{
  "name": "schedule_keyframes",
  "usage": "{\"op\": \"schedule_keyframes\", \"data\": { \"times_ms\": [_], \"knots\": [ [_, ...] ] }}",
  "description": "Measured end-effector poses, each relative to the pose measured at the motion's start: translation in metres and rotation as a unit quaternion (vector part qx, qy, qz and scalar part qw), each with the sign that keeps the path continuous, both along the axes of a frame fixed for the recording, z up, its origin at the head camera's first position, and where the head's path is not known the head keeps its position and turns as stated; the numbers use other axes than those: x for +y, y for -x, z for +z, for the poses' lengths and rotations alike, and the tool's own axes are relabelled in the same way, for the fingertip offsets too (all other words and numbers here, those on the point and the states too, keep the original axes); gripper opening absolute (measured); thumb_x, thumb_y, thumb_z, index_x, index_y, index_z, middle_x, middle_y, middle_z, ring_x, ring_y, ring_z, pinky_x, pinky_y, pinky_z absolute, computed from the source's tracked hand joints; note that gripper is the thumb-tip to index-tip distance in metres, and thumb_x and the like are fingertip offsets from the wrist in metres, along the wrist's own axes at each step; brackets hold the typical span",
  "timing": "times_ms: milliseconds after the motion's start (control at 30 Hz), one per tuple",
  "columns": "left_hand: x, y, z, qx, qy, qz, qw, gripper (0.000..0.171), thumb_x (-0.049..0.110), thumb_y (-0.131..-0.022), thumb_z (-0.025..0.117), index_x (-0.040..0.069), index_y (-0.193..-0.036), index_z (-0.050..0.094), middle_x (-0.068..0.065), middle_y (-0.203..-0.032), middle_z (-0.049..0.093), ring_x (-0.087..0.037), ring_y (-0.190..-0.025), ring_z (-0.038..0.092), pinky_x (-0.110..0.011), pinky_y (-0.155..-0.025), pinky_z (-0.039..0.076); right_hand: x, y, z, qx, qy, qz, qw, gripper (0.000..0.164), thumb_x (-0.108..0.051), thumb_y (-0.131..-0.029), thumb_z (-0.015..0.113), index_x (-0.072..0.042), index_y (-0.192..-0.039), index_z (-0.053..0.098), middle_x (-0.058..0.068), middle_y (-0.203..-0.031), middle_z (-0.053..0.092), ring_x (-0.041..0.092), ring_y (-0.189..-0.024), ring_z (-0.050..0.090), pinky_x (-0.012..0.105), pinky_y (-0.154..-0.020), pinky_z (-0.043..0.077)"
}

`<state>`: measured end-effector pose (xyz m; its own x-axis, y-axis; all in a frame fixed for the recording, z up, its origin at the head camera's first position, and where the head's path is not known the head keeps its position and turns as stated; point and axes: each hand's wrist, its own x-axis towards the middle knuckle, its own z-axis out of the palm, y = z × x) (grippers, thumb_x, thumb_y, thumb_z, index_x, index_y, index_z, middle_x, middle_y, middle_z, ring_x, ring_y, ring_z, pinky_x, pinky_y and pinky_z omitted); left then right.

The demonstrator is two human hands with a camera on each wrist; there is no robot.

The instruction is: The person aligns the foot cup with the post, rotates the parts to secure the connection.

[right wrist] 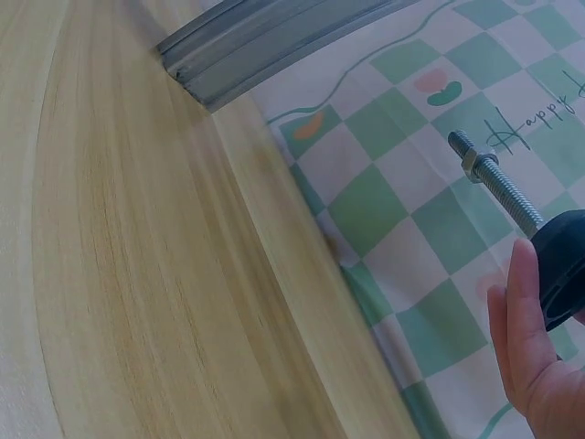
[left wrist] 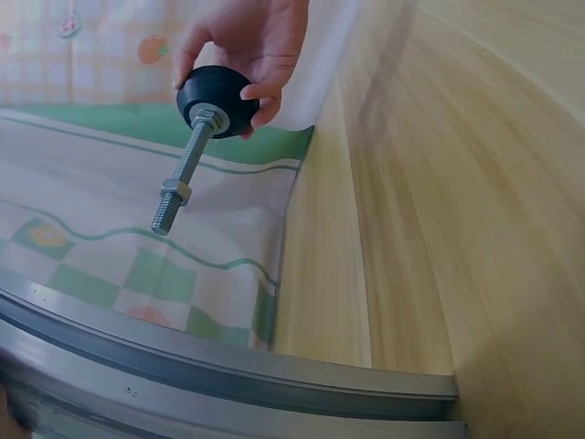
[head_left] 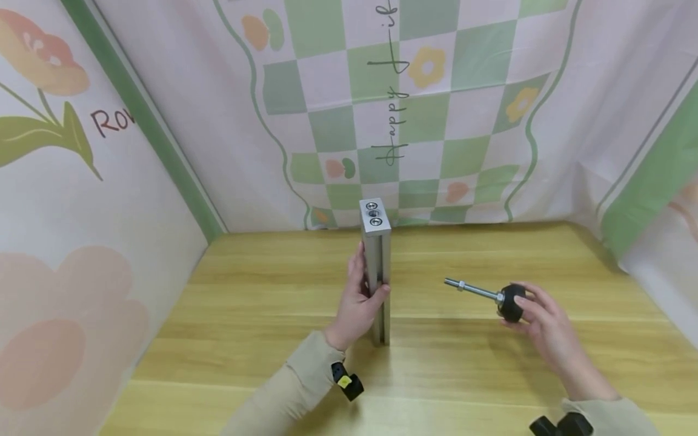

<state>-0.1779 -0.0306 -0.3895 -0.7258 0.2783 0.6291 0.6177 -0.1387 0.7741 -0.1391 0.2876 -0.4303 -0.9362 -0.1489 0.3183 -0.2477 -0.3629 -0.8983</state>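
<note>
One grey metal bar [head_left: 377,260], rectangular and grooved along its length, stands upright on the wood-grained counter [head_left: 245,315]. Its flat top carries two round screw heads [head_left: 375,222] with one hole [head_left: 373,214] between them. The left hand [head_left: 355,307] holds the bar, its fingers clamped around the sides. To the right of the bar, well apart, the fingers of the right hand [head_left: 549,330] pinch one round black foot [head_left: 511,304]; its single threaded steel rod [head_left: 481,292], with two nuts [head_left: 462,285], points towards the bar. Behind the bar hangs checked cloth [head_left: 327,91].
</note>
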Motion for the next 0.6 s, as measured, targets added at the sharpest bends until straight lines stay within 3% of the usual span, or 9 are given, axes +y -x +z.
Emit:
{"op": "schedule_keyframes", "data": {
  "times_ms": [233,400,600],
  "knots": [
    [-0.008,-0.004,0.000,-0.025,0.015,-0.012,0.9995,0.090,-0.001,-0.094,0.053,0.058,-0.143,0.005,-0.022,-0.148,0.012,-0.018,-0.115,0.036,-0.023,-0.090,0.041,-0.002,0.001,0.003,-0.005,0.009,0.011,1.000,0.042,0.004,-0.100,0.028,-0.016,-0.122,0.058,-0.002,-0.109,0.064,0.013,-0.091,0.066,0.027,-0.076,0.057],
    [-0.018,-0.001,-0.002,0.004,0.050,0.002,0.9987,0.095,-0.008,-0.088,0.059,0.051,-0.146,0.011,-0.024,-0.143,0.026,-0.021,-0.122,0.037,-0.031,-0.106,0.037,-0.002,0.007,0.011,-0.014,0.033,0.012,0.999,0.041,0.003,-0.100,0.027,-0.014,-0.120,0.059,-0.001,-0.109,0.063,0.016,-0.087,0.068,0.026,-0.074,0.057],
    [-0.025,0.005,-0.003,0.024,0.091,0.002,0.9956,0.102,-0.010,-0.084,0.062,0.053,-0.145,0.010,-0.023,-0.144,0.029,-0.030,-0.123,0.041,-0.041,-0.107,0.040,-0.010,0.022,0.040,-0.016,0.062,0.009,0.998,0.036,-0.001,-0.101,0.028,-0.010,-0.118,0.059,0.003,-0.107,0.062,0.019,-0.081,0.066,0.026,-0.072,0.056]
  ]
}}
